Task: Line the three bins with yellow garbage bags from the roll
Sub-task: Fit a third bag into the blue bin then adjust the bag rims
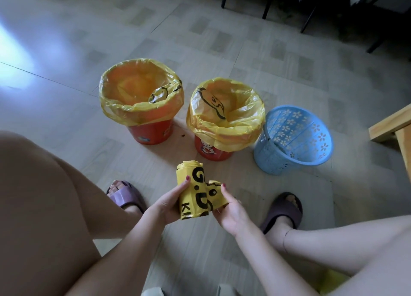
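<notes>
Three bins stand in a row on the floor. The left orange bin [149, 134] and the middle orange bin [211, 151] each have a yellow bag [124, 104] [235, 126] folded over the rim. The blue perforated bin [289, 144] on the right holds no bag. In front of the bins, my left hand [171, 203] grips the yellow roll of bags [194, 191] printed with black letters. My right hand [230, 211] pinches the loose end of the roll [214, 193].
My knees and two feet in dark slippers [124, 194] [284, 209] flank the hands. A wooden furniture corner [391, 129] juts in at the right edge. Dark chair legs [266, 9] stand at the back right. Pale tiled floor lies around the bins.
</notes>
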